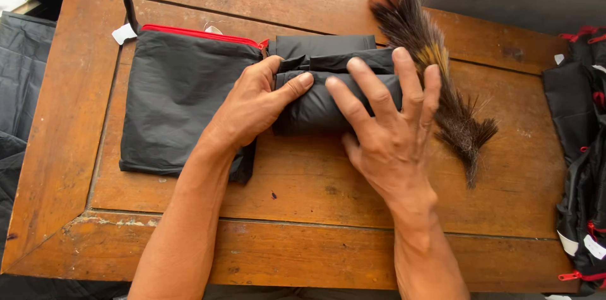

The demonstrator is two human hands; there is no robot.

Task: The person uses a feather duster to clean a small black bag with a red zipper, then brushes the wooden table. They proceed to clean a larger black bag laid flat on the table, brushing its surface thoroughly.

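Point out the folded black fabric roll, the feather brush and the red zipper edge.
folded black fabric roll (315, 114): head view, front fold.
feather brush (420, 41): head view, upper bristles.
red zipper edge (199, 34): head view, middle of strip.
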